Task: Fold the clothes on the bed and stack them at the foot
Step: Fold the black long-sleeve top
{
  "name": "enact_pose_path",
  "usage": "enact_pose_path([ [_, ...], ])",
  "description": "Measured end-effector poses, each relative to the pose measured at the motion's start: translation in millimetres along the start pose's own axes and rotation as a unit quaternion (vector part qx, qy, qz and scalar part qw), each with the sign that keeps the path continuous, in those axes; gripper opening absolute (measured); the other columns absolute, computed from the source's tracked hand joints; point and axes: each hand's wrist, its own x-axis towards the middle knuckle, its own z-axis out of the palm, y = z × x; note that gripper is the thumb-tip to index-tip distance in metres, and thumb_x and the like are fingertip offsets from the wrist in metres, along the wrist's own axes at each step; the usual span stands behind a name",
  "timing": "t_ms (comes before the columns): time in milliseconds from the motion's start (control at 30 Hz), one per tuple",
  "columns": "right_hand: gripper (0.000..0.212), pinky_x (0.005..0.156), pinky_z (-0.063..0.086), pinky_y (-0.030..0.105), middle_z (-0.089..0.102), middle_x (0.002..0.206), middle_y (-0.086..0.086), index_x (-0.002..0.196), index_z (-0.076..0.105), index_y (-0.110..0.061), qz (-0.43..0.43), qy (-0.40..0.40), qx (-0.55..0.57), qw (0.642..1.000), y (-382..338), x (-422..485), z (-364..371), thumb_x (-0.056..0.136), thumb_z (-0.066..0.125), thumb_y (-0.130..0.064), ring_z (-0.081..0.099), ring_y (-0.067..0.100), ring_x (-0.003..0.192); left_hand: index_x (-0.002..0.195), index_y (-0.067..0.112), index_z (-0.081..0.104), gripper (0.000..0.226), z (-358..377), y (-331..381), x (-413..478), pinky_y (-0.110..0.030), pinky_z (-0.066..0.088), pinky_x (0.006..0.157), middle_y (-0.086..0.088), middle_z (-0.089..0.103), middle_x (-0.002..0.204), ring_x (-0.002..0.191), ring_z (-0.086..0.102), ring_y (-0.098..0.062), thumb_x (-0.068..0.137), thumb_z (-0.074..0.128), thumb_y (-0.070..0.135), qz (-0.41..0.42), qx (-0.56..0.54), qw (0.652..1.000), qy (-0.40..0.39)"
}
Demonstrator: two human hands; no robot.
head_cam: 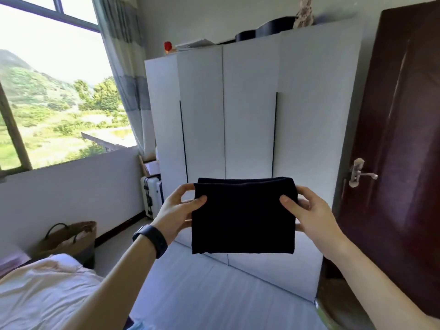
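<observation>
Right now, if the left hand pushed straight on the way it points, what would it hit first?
Its own load: the left hand pinches the black folded cloth. Beyond that, probably the white wardrobe, though depth is unclear.

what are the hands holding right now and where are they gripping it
A folded black garment, held up in the air. The left hand pinches its upper left edge, the right hand its upper right edge.

Arms extended; left hand (176, 210), right hand (309, 211) pinch cloth (242, 220) (thumbs nearside).
</observation>
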Motion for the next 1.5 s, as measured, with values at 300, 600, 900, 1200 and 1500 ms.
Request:
enact_pose_path([
  [300, 0.025, 0.076, 0.063, 0.039, 0.078, 0.101, 0.001, 0.119, 0.066, -0.031, 0.001, -0.11, 0.055, 0.992, 35.6, 178.7, -47.0, 0.095, 0.071, -0.026, 0.076, 0.017, 0.093, 0.108, 0.032, 0.068, 0.019, 54.7, 3.6, 117.0, -0.036, 0.058, 0.065, -0.016, 0.074, 0.106, 0.085, 0.072, -0.033, 0.091, 0.072, 0.023, 0.046, 0.046, 0.987, 0.146],
  [600, 0.03, 0.079, 0.064, 0.04, 0.077, 0.101, 0.0, 0.124, 0.064, -0.028, -0.01, -0.233, 0.058, 0.971, 69.4, 315.0, -3.3, 0.095, 0.07, -0.029, 0.075, 0.014, 0.092, 0.111, 0.028, 0.066, 0.036, 32.1, 2.9, 173.4, -0.053, 0.057, 0.089, -0.019, 0.073, 0.111, 0.104, 0.07, -0.039, 0.078, 0.079, 0.033, 0.078, 0.057, 0.964, 0.246],
  [900, 0.03, 0.07, 0.063, 0.031, 0.078, 0.098, -0.003, 0.126, 0.062, -0.024, -0.011, -0.361, 0.096, 0.928, 120.2, 420.0, 125.6, 0.096, 0.068, -0.024, 0.075, 0.014, 0.09, 0.113, 0.024, 0.064, 0.026, -54.5, -17.7, 215.7, -0.025, 0.053, 0.052, -0.013, 0.076, 0.098, 0.075, 0.072, -0.021, 0.088, 0.072, 0.025, 0.092, 0.067, 0.917, 0.383],
  [1200, 0.032, 0.081, 0.063, 0.036, 0.078, 0.105, 0.001, 0.127, 0.064, -0.023, -0.013, -0.465, 0.124, 0.876, 182.6, 481.8, 257.9, 0.096, 0.069, -0.023, 0.075, 0.017, 0.098, 0.108, 0.028, 0.066, 0.02, -136.4, -55.8, 235.5, -0.03, 0.057, 0.063, -0.003, 0.076, 0.096, 0.084, 0.074, -0.025, 0.09, 0.073, 0.023, 0.062, 0.077, 0.851, 0.515],
  [1500, 0.026, 0.072, 0.063, 0.035, 0.078, 0.107, 0.002, 0.123, 0.067, -0.023, 0.074, -0.612, 0.116, 0.779, 311.1, 490.0, 399.7, 0.097, 0.068, -0.022, 0.075, 0.02, 0.099, 0.115, 0.025, 0.061, 0.025, -188.9, -160.0, 229.1, -0.026, 0.055, 0.059, -0.001, 0.076, 0.094, 0.079, 0.074, -0.017, 0.093, 0.071, 0.02, -0.022, 0.013, 0.741, 0.671],
])
